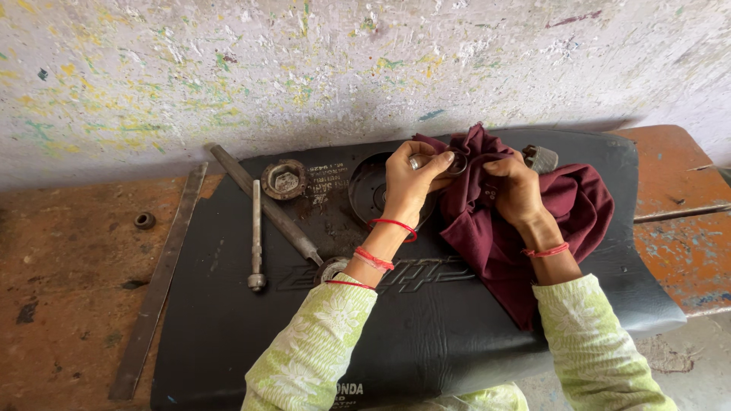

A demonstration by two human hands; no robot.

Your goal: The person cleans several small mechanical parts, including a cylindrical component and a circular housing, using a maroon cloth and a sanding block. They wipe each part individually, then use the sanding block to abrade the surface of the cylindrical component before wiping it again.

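My left hand (411, 179) grips a small round metal part (419, 160) between thumb and fingers, pressed against a maroon cloth (502, 228). My right hand (514, 186) is bunched into that cloth right beside it, fingers closed on the fabric. Both hands work over a black vehicle seat cover (426, 320) lying on a rusty bench. Under the left hand sits a dark round cover plate (369, 190). A grey metal piece (541, 157) pokes out behind the cloth.
On the seat's left lie a long steel rod (266, 204), a thinner bolt (256, 236), a round hub (284, 180) and a ring (329, 270) by my left forearm. A flat metal bar (156, 289) and a small nut (144, 221) rest on the bench. A paint-flecked wall stands behind.
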